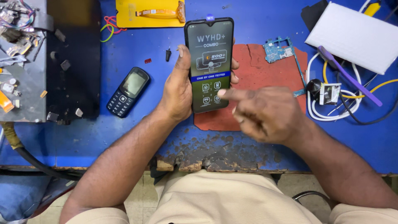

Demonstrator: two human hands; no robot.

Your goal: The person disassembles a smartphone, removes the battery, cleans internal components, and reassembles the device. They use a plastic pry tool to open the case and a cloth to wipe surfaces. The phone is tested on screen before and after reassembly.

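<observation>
My left hand [179, 89] grips a black smartphone screen part [209, 62] upright above the blue bench, thumb along its left edge, fingers behind. A printed protective sticker with a small blue tab at the top covers its face. My right hand [265, 114] hovers just right of it, index finger pointing at the lower part of the sticker and touching or nearly touching it; the other fingers are curled and hold nothing. A red mat [257, 79] lies under both.
A dark keypad phone [127, 92] lies left of my left hand. A bare circuit board [280, 49], white and yellow cables [331, 112], a purple tool [350, 76], a white box [356, 35], a yellow card [149, 14] and a black mat [72, 62] surround the mat.
</observation>
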